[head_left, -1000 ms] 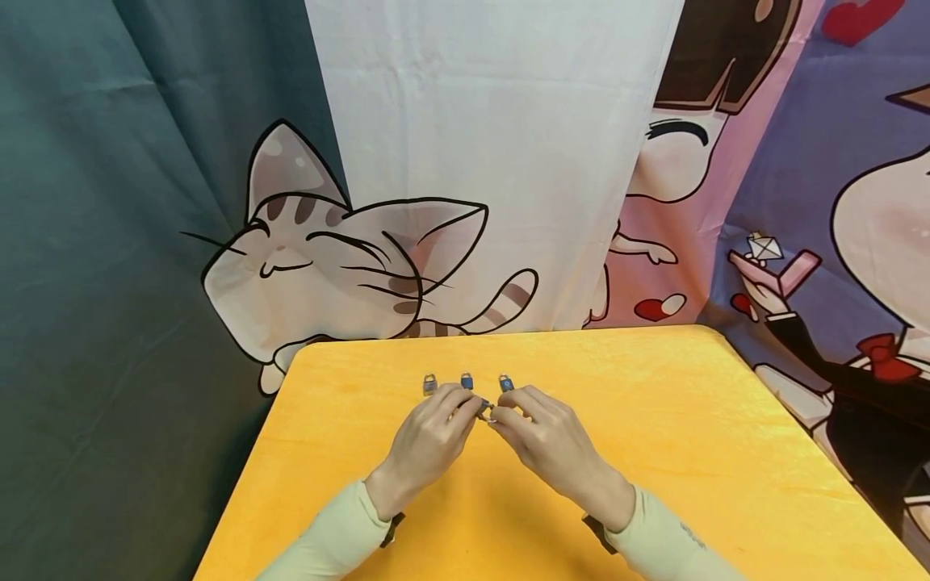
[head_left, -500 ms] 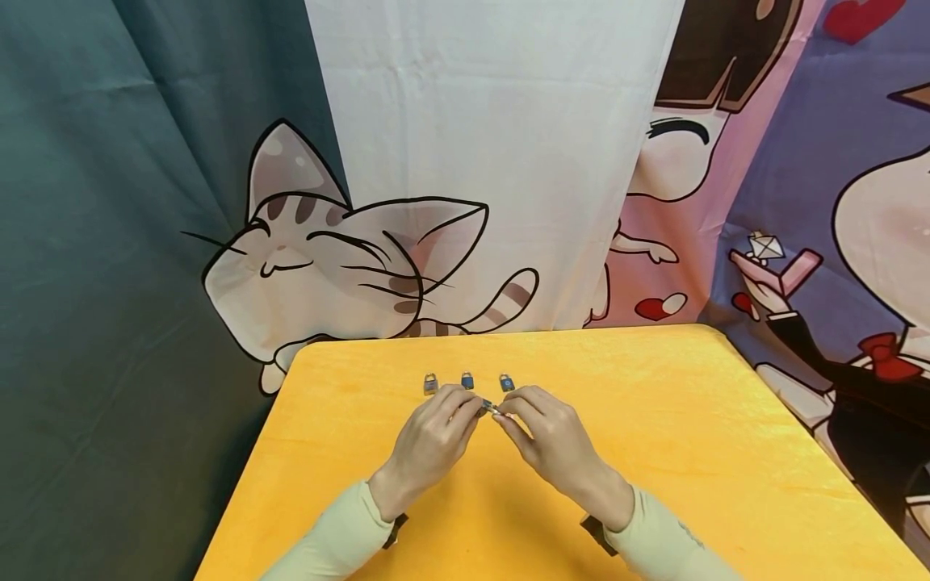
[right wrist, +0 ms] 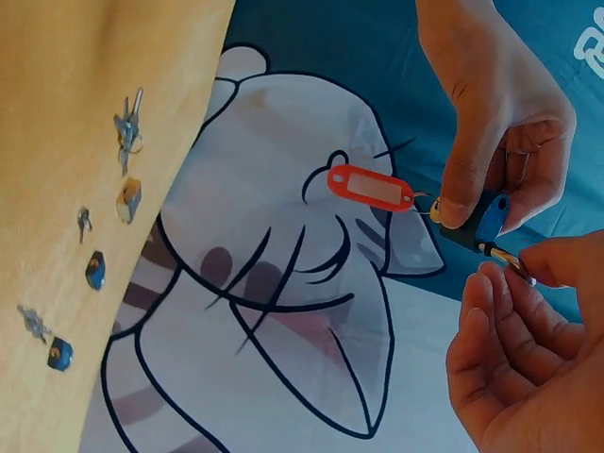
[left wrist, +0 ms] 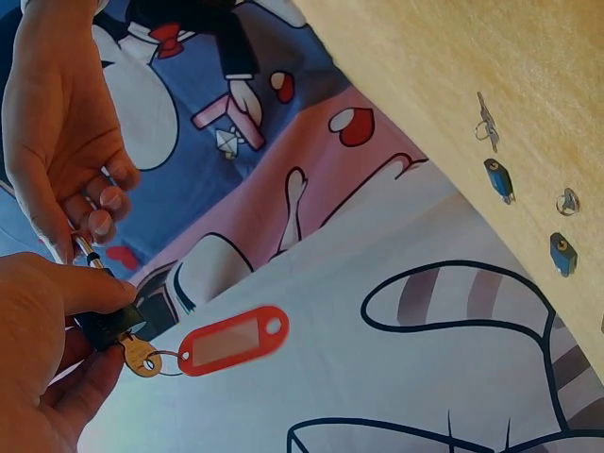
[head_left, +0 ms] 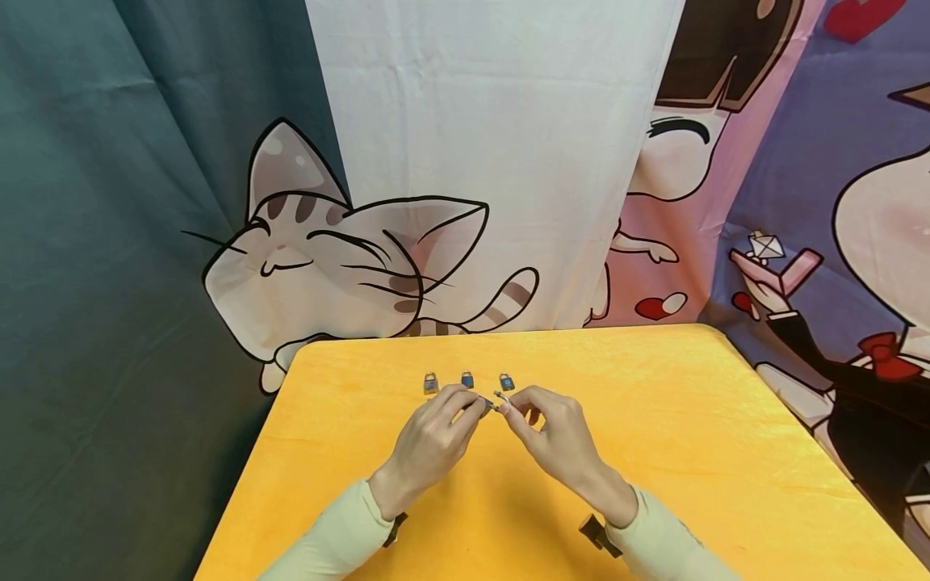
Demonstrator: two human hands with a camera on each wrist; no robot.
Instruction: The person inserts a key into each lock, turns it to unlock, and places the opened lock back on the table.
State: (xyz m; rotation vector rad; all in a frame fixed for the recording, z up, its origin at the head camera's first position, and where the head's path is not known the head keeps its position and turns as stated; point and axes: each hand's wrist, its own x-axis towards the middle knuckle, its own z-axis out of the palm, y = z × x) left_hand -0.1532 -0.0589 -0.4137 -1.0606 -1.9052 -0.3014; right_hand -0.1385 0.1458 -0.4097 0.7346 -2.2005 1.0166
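Note:
Low over the table, my left hand (head_left: 429,436) grips the dark blue body of a small padlock (right wrist: 491,219) between thumb and fingers. My right hand (head_left: 559,440) pinches the padlock's metal shackle (head_left: 502,396), which stands swung out at an angle to the body. A brass key (left wrist: 142,359) sits at the padlock's bottom end, with a red key tag (left wrist: 231,340) hanging from its ring. In the head view the tag and key are hidden behind my left hand.
Three more padlocks lie in a row beyond my hands: a greyish one (head_left: 431,383), a blue one (head_left: 467,379) and another blue one (head_left: 506,382). Loose keys (right wrist: 127,132) lie beside them on the yellow table (head_left: 654,452). A printed curtain (head_left: 508,161) hangs behind.
My right hand has turned and shifted slightly right, and the shackle has swung up out of line with the padlock body. My left hand has stayed nearly still.

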